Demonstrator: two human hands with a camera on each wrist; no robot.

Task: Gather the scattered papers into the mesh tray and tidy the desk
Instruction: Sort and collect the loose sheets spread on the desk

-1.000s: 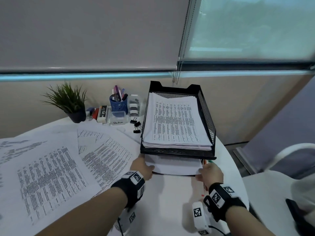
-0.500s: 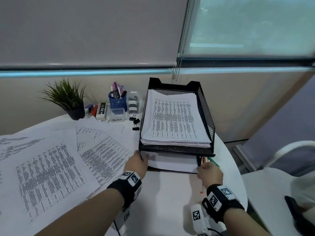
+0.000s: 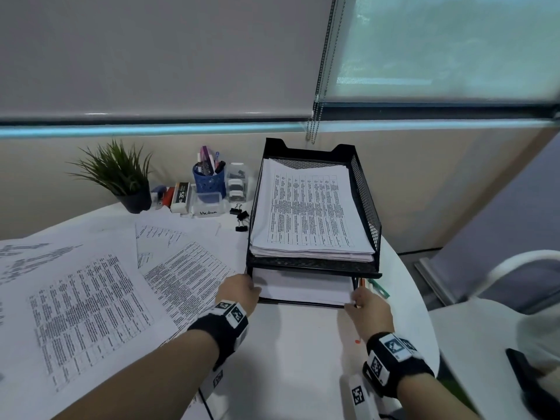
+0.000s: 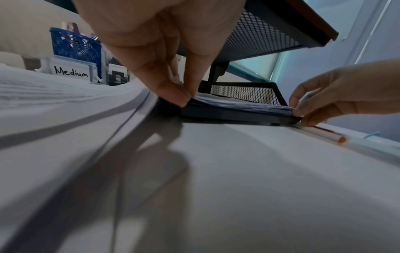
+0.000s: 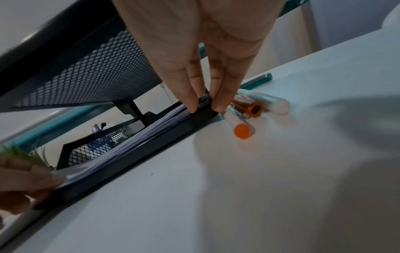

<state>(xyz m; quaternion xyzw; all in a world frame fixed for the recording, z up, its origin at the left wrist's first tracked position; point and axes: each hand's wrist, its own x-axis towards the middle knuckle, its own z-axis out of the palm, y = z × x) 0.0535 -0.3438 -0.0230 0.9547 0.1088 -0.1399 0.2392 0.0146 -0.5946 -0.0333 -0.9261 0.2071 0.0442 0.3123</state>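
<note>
Head: left hand (image 3: 241, 291), right hand (image 3: 371, 310) pinch paper stack (image 3: 303, 287) corners, likely squaring it in mesh tray (image 3: 365, 189); loose sheets (image 3: 91, 298) nine o'clock.

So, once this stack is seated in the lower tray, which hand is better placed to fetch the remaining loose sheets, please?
Left, probably. The left hand pinches the paper stack beside the scattered papers; the right hand is across the mesh tray, near the pens.
</note>
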